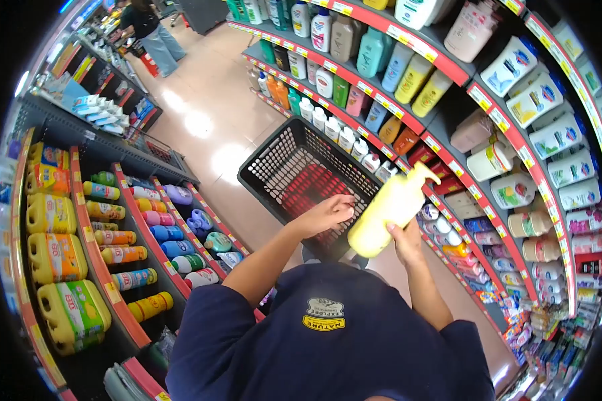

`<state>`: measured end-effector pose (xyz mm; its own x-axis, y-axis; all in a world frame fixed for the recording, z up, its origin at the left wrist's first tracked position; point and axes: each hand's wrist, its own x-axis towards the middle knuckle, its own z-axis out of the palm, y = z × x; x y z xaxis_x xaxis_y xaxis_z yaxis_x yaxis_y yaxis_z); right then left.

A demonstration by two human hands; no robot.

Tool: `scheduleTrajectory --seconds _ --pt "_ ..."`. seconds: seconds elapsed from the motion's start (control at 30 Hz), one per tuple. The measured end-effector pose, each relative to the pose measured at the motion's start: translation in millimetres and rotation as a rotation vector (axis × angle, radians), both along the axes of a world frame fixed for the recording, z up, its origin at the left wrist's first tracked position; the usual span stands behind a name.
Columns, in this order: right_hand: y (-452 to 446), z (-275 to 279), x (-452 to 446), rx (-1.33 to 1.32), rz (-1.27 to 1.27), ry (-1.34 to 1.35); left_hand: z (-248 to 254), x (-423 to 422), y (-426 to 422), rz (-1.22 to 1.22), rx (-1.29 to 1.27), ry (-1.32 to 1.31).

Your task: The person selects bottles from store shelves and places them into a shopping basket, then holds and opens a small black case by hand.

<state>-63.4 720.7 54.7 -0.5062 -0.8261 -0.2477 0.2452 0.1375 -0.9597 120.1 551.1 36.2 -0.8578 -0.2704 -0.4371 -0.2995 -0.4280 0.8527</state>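
Note:
A pale yellow pump bottle (384, 217) is in my right hand (408, 242), tilted, with its pump head at the upper right. My thumb lies along the near side of the bottle; the other fingers are mostly hidden behind it. To the left of the bottle is my left hand (328, 215), its fingers loosely bent and nothing visible in them. Below that hand sits a black shopping cart basket (267, 148) with slotted walls and a red panel (314, 190) showing at its bottom.
On the right, a tall shelf (441, 127) holds rows of pump bottles and other bottles. Yellow jugs (52, 257) and coloured bottles (124, 237) fill the shelf on the left. The tiled aisle floor (204, 87) runs ahead, where a person (155, 40) stands.

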Motion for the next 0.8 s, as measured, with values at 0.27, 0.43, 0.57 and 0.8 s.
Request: scheduleTrajectory --seconds 0.27,0.43,0.57,0.8 --pt "-28.6 12.4 18.8 -0.057 -0.034 -0.057 7.6 -0.7 37.8 0.043 -0.014 0.133" --pt "-39.5 11.6 32.1 -0.053 -0.044 -0.075 -12.2 7.9 31.7 0.081 0.013 0.198" --pt "-40.4 24.9 41.4 0.001 -0.027 -0.065 -17.1 13.7 30.1 0.131 0.150 0.217" --pt "-29.2 48.1 36.0 -0.090 0.102 -0.097 -21.0 11.0 25.4 0.077 0.205 0.355"
